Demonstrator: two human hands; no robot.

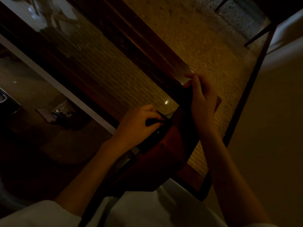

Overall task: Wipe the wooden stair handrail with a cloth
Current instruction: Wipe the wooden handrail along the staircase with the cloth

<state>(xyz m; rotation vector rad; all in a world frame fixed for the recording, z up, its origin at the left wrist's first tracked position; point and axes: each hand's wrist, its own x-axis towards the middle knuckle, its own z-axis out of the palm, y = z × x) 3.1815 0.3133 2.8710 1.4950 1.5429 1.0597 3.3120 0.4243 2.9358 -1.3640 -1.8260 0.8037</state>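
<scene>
Dim stairwell, low amber light. Entry 1: dark reddish-brown wooden handrail (173,140), glossy, flat-topped, running diag. through centre frame. Entry 2: dark soft cloth (157,135), slung over rail. Our left hand (137,125) grips one end, fingers curled; right hand (203,99) clamps the other atop rail, far as we can tell. Recommend: keep cloth taut, draw w/ grain. Beyond: ribbed amber panel (205,51).

Very dim, warm yellowish cast; deep shadows, soft blur, tilted wide-angle view.
</scene>
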